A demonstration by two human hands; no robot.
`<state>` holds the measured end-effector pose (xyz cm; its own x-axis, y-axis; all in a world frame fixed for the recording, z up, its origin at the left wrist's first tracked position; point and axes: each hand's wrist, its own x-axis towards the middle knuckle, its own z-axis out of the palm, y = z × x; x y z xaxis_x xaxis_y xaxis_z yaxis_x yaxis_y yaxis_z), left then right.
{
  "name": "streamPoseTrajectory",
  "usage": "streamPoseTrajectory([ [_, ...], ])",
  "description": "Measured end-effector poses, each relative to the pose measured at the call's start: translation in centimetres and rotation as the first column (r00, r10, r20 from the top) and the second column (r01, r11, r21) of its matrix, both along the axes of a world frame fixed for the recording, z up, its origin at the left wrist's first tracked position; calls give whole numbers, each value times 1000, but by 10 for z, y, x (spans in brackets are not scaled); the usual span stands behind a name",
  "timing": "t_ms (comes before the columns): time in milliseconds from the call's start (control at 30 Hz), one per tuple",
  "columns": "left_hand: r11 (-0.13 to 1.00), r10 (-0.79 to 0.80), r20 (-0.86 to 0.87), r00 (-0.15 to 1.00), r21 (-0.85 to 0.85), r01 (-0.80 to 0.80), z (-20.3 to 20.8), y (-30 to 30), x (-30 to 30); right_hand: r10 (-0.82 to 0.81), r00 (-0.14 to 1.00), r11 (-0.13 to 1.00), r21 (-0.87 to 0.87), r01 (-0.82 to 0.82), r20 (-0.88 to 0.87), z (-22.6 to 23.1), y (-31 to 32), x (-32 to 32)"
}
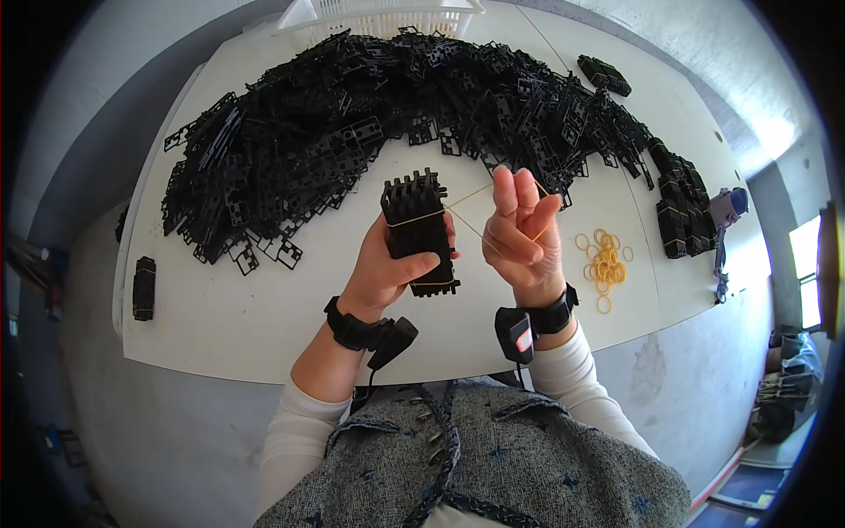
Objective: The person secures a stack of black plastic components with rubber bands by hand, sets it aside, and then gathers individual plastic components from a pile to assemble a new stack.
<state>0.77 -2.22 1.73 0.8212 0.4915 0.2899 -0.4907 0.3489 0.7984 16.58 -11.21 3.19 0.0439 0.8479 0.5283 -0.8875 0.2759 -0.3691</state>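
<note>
My left hand (371,275) is wrapped round a stack of flat black plastic parts (419,236), its thumb lying across the front. One yellow band crosses the stack near its lower end. A second rubber band (470,194) passes round the upper part and stretches off to the right. My right hand (525,246) holds that band pulled taut over its raised fingers, a short way from the stack. To the right of this hand lies a small heap of loose yellow rubber bands (607,264).
A wide arc of loose black plastic parts (326,132) covers the back of the white table (211,326). Banded stacks (682,207) stand at the right, with others at the back right (604,76) and far left (144,289). Behind the heap sits a white basket (378,16).
</note>
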Motion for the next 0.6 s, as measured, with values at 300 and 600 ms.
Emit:
streamPoseTrajectory([
  [300, 991, 109, -47, 993, -67, -112, -3, 2, -2, -388, 920, 913, -115, 392, 58, 8, 3, -25],
  [600, 935, 273, -129, 953, 267, -232, 0, 0, -7, -540, 552, 767, 101, 634, 636, 20, -4, -21],
])
